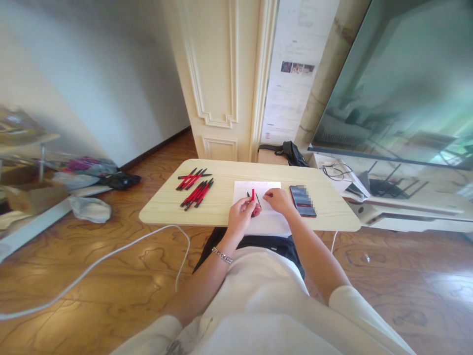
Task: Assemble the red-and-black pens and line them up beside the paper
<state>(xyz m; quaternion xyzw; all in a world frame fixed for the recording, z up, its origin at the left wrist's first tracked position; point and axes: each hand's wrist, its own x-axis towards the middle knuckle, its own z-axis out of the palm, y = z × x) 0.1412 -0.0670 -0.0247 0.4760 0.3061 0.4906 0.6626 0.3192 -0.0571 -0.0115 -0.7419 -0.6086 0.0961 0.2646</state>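
My left hand, with a chain bracelet at its wrist, is closed around a red pen held roughly upright over a white sheet of paper. Thin dark pieces show beside the pen near my fingertips, too small to make out. Over the paper's right side, my right hand has its fingers pinched together; what they hold, if anything, is hidden. Left of the paper, several red and black pens lie in two groups, an upper pen group with crossed pens and a lower pen group.
A dark phone lies on the pale table to the right of my right hand. Behind the table are a black bag and a cable. A white cord crosses the wooden floor at the left.
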